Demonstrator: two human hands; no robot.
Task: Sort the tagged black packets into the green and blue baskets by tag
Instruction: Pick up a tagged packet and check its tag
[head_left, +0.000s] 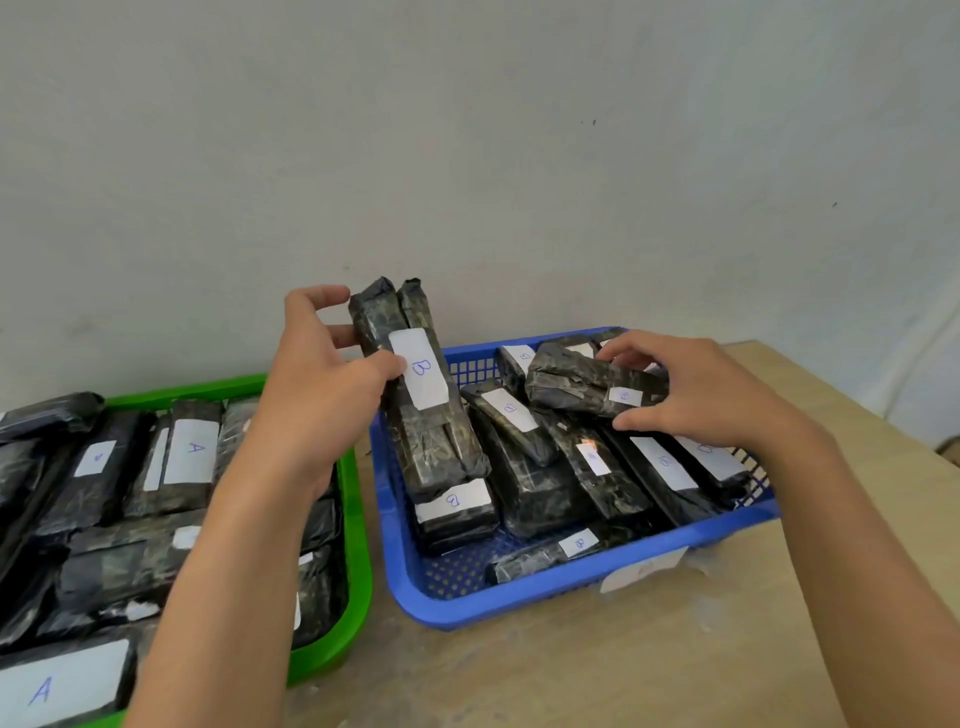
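Note:
My left hand (327, 384) grips a long black packet (415, 415) with a white tag marked B, standing it nearly upright over the left side of the blue basket (519, 597). My right hand (696, 395) holds a shorter black packet (582, 384) with a small B tag, lying sideways above the pile at the back of the blue basket. Several black packets tagged B lie in that basket. The green basket (358, 545) at the left holds several black packets tagged A.
Both baskets sit side by side on a light wooden table (571, 675) against a pale wall (467, 156). The blue basket has a white label on its front wall. The table's right edge runs past the blue basket.

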